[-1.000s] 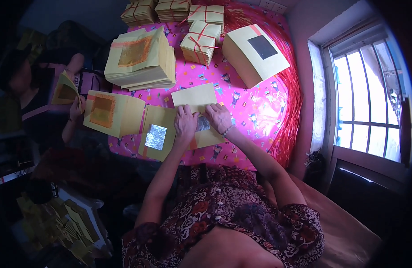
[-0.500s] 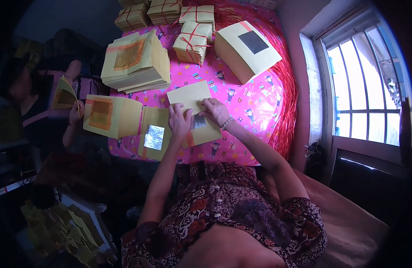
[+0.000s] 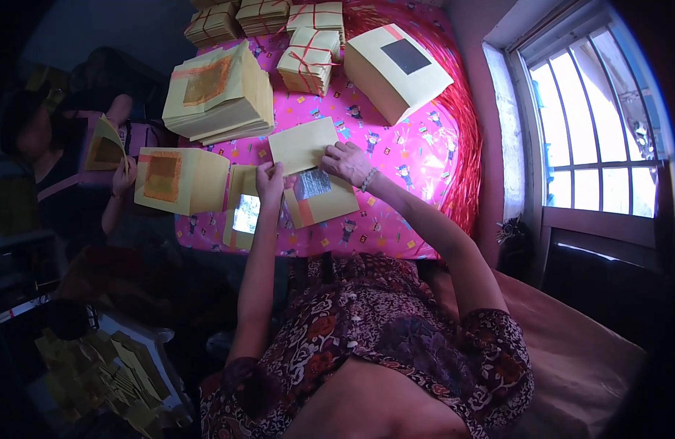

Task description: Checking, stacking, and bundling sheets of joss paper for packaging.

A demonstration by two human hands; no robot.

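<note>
In front of me on the table lies a yellow paper sheet (image 3: 330, 208) with a silver square and a red stripe. A plain yellow paper flap (image 3: 303, 141) stands over its far part; I cannot tell whether it is one folded sheet or two. My left hand (image 3: 270, 181) pinches the flap's near left corner. Curled fingers of my right hand (image 3: 346, 162) grip its right edge, just above the silver square. Left of my left hand rests another yellow paper (image 3: 239, 194) with a bright silver square, partly hidden by my forearm.
Beyond stand a yellow paper stack with an orange square (image 3: 220, 88), tied paper bundles (image 3: 306, 62) and a stack with a dark square (image 3: 397, 73). Red strands (image 3: 465, 146) line the table's right edge. At left, a person's hand (image 3: 124, 178) holds paper beside another stack (image 3: 182, 179).
My left hand has slid left and nearer, to the flap's corner. My right hand has shifted slightly, its fingers more curled. More of the silver square shows, and the whole view has moved a little.
</note>
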